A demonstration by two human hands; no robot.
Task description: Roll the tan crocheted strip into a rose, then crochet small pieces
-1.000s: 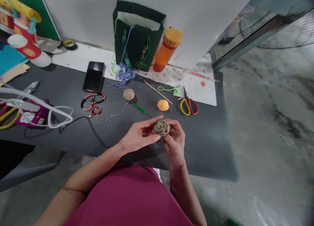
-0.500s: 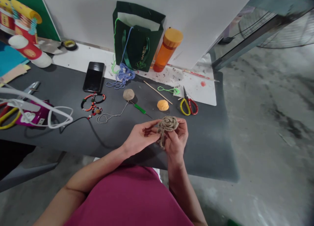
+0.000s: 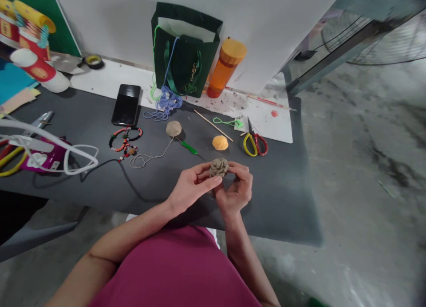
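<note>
Between my two hands, just above the near edge of the dark table, is a coiled grey-brown crocheted piece (image 3: 218,167) shaped like a rosette. My left hand (image 3: 193,185) pinches its left and lower side between thumb and fingers. On the other side, my right hand (image 3: 235,189) grips it with thumb below and fingertips at its right edge. Beyond the hands lie a green-handled crochet hook (image 3: 189,147), a small orange ball (image 3: 220,143) and a beige yarn ball (image 3: 173,128) with a loose strand.
Scissors (image 3: 255,143) with yellow and red handles lie right of the orange ball, near a thin wooden stick (image 3: 213,125). Behind stand a dark green paper bag (image 3: 183,54) and an orange bottle (image 3: 226,67). A phone (image 3: 126,105), beaded bracelets (image 3: 125,140) and white cables (image 3: 80,158) lie leftward.
The crocheted piece has been rolled tighter and shifted a little left. Its hanging tail no longer shows. My right fingers have moved from behind it to its right edge.
</note>
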